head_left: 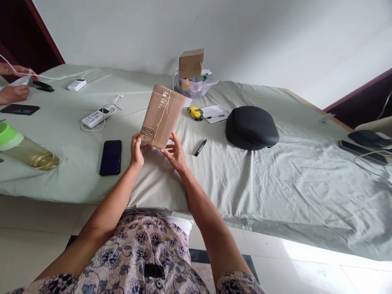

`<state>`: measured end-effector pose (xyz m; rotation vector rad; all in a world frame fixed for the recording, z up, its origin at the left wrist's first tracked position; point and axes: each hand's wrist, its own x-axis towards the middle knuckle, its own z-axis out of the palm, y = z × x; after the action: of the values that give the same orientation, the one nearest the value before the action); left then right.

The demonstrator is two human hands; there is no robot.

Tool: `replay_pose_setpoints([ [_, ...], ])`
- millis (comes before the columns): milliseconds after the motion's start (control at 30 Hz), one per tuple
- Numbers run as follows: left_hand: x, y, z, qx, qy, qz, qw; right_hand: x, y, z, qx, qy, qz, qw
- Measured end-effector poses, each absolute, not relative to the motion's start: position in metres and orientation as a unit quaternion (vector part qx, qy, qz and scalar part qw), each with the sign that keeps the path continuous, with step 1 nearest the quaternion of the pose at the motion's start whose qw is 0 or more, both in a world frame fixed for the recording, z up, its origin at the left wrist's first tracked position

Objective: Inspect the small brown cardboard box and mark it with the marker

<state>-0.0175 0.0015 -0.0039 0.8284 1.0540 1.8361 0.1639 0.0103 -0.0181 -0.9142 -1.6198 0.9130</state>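
A brown cardboard box [163, 116] is tilted up in front of me, held between both hands at its near end. Clear tape and a thin string run along its face, and dark scribbles mark its lower left corner. My left hand [137, 150] grips that scribbled corner, thumb on the face. My right hand [175, 152] holds the lower right corner, with some fingers behind the box and hidden. A black marker [201, 148] lies on the cloth right of my right hand. Left of my left hand rests a dark phone [110, 158].
Behind stands a clear plastic basket [196, 89] with another cardboard box [191, 63] on top. A yellow tape measure [195, 112], paper [217, 112] and a black case [252, 128] lie to the right. Leftward are a power strip [95, 118], a bottle [29, 149] and another person's hands [15, 93].
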Motion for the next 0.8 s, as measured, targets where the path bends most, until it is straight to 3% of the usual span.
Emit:
replay_pose_setpoints([
  [367,-0.018,0.001,-0.025,0.455,0.495,0.673,0.311,0.168,0.004,-0.012,-0.371,-0.711,0.145,0.579],
  [667,-0.001,-0.008,-0.011,0.465,0.392,0.641,0.468,0.162,-0.010,-0.005,-0.428,-0.750,-0.001,0.504],
  [800,-0.001,-0.005,-0.014,0.487,0.391,0.633,0.457,0.157,-0.013,-0.004,-0.440,-0.768,-0.028,0.465],
])
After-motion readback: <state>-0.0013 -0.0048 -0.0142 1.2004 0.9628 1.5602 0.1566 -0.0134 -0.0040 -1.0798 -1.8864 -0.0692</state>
